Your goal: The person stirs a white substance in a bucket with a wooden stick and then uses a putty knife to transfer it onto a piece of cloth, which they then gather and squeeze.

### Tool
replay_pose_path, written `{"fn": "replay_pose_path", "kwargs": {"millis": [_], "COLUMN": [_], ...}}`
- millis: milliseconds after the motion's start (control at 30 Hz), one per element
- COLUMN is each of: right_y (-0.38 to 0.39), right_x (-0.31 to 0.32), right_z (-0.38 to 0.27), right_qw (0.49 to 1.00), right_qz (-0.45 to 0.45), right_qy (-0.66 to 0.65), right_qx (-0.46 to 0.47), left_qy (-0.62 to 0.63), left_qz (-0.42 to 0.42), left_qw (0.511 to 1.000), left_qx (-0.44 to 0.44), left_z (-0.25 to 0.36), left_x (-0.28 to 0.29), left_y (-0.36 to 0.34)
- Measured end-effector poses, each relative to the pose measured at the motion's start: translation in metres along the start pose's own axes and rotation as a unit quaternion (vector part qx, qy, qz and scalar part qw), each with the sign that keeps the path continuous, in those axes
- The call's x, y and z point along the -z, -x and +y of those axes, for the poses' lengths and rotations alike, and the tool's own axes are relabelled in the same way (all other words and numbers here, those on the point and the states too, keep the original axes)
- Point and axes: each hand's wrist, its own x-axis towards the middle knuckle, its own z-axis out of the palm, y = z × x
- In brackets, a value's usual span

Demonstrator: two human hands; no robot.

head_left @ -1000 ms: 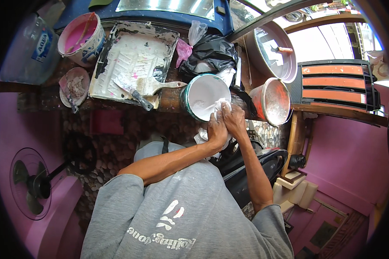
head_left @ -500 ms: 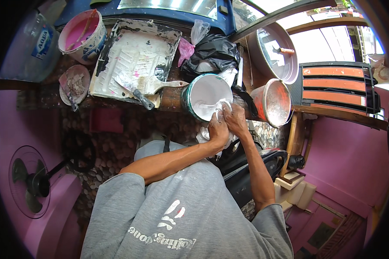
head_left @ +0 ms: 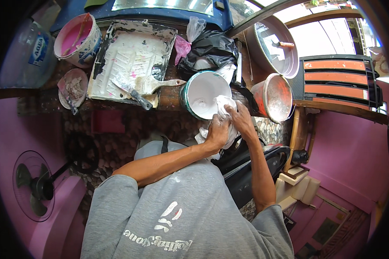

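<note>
A white bucket with a green-smeared outside (head_left: 208, 85) stands at the table's front edge, with some whitish matter on its bottom. Over its near right rim, both my hands hold a crumpled white bundle (head_left: 224, 102), which looks like a thin bag or cloth. My left hand (head_left: 218, 130) grips its lower part, its fingers closed. Slightly higher, my right hand (head_left: 242, 117) pinches the bundle from the right. More of the white material hangs below my hands. Left of the bucket, a wide paintbrush (head_left: 153, 84) and a scraper (head_left: 136, 96) rest on a paint tray (head_left: 132, 47).
A pink-paint bucket (head_left: 76, 41), a small bowl (head_left: 73, 88) and a large clear bottle (head_left: 30, 56) stand at left. Behind the white bucket lies a black plastic bag (head_left: 212, 49). An orange-smeared bucket (head_left: 274, 98) and a wide basin (head_left: 275, 47) stand at right. A fan (head_left: 36, 185) is lower left.
The bundle has bunched up at the rim, and the white strand that reached into the bucket no longer shows. My right hand has shifted slightly right and down. The view has tilted a little.
</note>
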Motion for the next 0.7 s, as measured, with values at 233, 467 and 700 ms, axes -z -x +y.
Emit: {"fn": "replay_pose_path", "kwargs": {"millis": [233,467,700], "right_y": [0.006,0.009,0.013], "right_x": [-0.004,-0.026,-0.029], "right_z": [0.008,0.004,0.011], "right_qw": [1.000,0.986,0.984], "right_qz": [-0.005,0.120,0.114], "right_qy": [-0.001,0.068,0.087], "right_qx": [-0.004,0.098,0.101], "left_qy": [-0.151,-0.144,-0.126], "left_qz": [0.082,0.150,0.134], "left_qw": [0.985,0.978,0.983], "left_qx": [-0.033,-0.009,0.003], "left_z": [0.030,0.020,0.020], "left_x": [0.000,0.000,0.002], "left_y": [0.017,0.004,0.010]}}
